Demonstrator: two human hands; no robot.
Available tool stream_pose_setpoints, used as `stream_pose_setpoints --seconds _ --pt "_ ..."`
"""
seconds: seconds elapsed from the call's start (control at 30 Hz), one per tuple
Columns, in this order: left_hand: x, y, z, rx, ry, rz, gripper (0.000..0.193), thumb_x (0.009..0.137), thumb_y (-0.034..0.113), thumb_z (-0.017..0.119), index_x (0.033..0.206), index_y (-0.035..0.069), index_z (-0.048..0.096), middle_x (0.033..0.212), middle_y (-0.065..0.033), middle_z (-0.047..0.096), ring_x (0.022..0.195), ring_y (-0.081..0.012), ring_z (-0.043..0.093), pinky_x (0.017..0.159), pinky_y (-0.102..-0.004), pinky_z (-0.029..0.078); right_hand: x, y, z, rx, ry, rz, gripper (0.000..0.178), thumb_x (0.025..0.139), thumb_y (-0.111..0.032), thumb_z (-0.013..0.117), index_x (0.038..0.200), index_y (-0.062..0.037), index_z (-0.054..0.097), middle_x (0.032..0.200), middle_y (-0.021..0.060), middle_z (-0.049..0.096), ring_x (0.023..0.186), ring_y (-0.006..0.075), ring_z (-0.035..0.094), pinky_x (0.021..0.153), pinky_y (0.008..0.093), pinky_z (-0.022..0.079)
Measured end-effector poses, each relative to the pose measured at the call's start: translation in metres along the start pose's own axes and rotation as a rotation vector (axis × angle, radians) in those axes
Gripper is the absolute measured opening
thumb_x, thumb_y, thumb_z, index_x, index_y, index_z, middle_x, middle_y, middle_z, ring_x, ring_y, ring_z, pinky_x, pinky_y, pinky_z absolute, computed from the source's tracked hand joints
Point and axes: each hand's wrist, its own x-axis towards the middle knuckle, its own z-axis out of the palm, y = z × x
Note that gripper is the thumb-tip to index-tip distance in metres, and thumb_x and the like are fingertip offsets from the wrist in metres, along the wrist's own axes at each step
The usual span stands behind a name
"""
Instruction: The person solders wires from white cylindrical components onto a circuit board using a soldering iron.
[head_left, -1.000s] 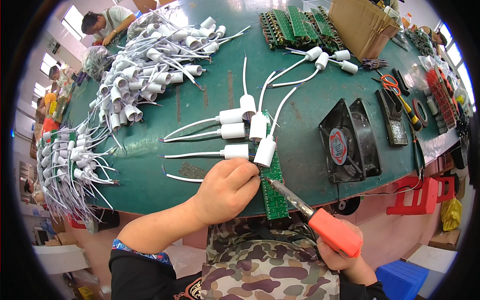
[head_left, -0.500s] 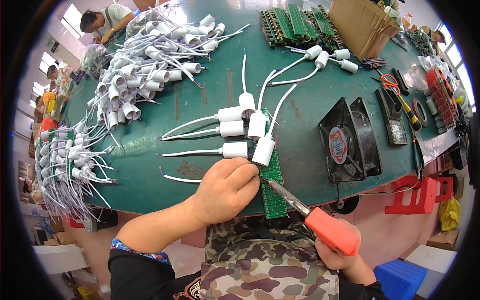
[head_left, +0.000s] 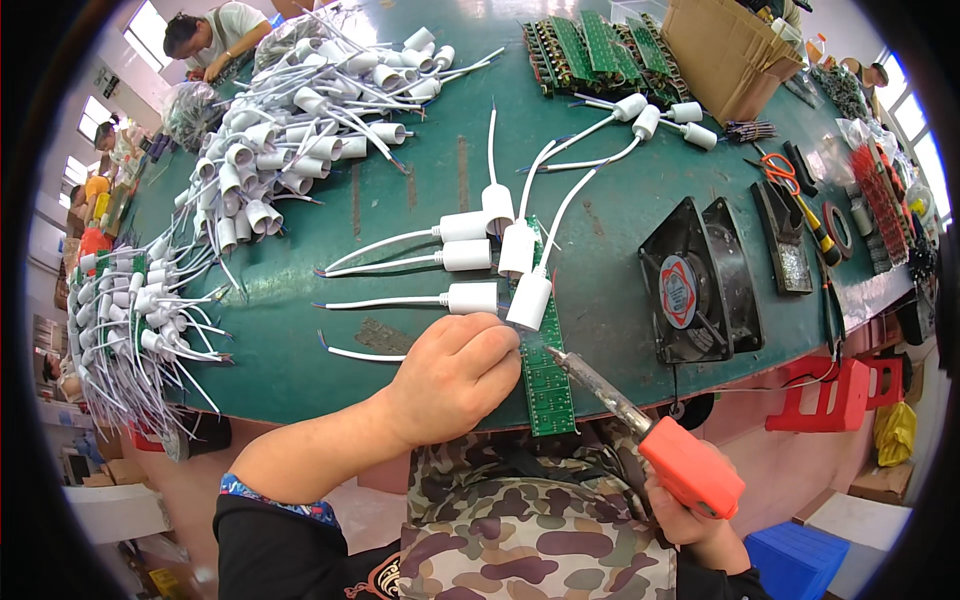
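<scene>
A long green circuit board (head_left: pixel 550 390) lies near the table's front edge, with several white lamp sockets (head_left: pixel 472 299) on cables clustered at its far part. My left hand (head_left: pixel 450 375) is closed in a pinch beside the board, next to the nearest sockets. A white cable (head_left: pixel 365 355) runs out leftward from under it; what the fingertips grip is hidden. My right hand (head_left: pixel 685 505) is wrapped round the red handle of a soldering iron (head_left: pixel 690 465). The iron's tip is just over the board, a little right of my left fingertips, with faint smoke there.
A large heap of white sockets (head_left: pixel 270 150) lies at the far left, with a bundle of wired boards (head_left: pixel 145 310) nearer. A black fan (head_left: pixel 695 285) stands right of the board. Beyond are stacked boards (head_left: pixel 600 50), a cardboard box (head_left: pixel 730 55), orange scissors (head_left: pixel 780 170) and an iron stand (head_left: pixel 785 235).
The soldering iron has drawn back to the right and toward me, its tip away from my left fingertips. My left hand has stayed nearly in place.
</scene>
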Motion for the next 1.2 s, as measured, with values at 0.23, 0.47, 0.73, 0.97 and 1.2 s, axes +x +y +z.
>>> stream_pose_setpoints --seconds 0.23,0.47,0.73,0.97,1.2 --pt "-0.002 -0.001 0.0 0.0 -0.002 0.0 0.024 0.069 0.001 0.073 0.092 0.0 0.069 0.105 -0.0092 0.062 0.097 -0.0284 0.063 0.081 -0.0395 0.054 -0.02 -0.002 0.003 0.174 -0.159 0.254 0.039 0.079 -0.015 0.075 0.114 0.0002 0.07 0.11 0.0148 0.07 0.072 0.0284 0.069 0.064 0.0382 0.056" --pt "0.001 -0.002 -0.006 0.036 0.008 -0.016 0.03 0.069 0.003 0.076 0.099 0.0 0.068 0.107 -0.0104 0.062 0.097 -0.0297 0.064 0.082 -0.0412 0.054 0.024 -0.036 0.029 1.346 0.097 0.57 0.069 0.103 -0.03 0.063 0.155 0.0031 0.031 0.151 0.0203 0.049 0.122 0.0333 0.065 0.104 0.0544 0.053" --pt "-0.03 -0.008 -0.027 0.078 -0.055 -0.171 0.04 0.076 0.013 0.079 0.113 0.003 0.066 0.108 -0.0096 0.062 0.102 -0.0292 0.063 0.084 -0.0429 0.05 0.036 -0.038 0.052 1.473 0.105 0.681 0.069 0.102 -0.034 0.064 0.156 -0.0032 0.032 0.151 0.0174 0.05 0.141 0.0352 0.048 0.117 0.063 0.039" --pt "-0.021 -0.023 -0.019 0.136 -0.016 -0.097 0.035 0.083 0.016 0.065 0.116 0.005 0.066 0.116 -0.0082 0.063 0.106 -0.0269 0.063 0.088 -0.0426 0.05 0.041 -0.017 0.063 1.318 0.247 0.47 0.059 0.109 -0.039 0.051 0.156 -0.0066 0.035 0.15 0.0141 0.052 0.141 0.0318 0.049 0.111 0.0551 0.049" --pt "-0.029 -0.038 -0.038 0.082 -0.016 -0.126 0.027 0.088 0.013 0.065 0.115 0.006 0.067 0.113 -0.0096 0.065 0.104 -0.0289 0.064 0.089 -0.0439 0.052 0.027 -0.019 0.062 1.121 0.372 0.414 0.059 0.108 -0.033 0.055 0.151 0.0034 0.036 0.144 0.0212 0.054 0.127 0.0322 0.06 0.102 0.0508 0.056"
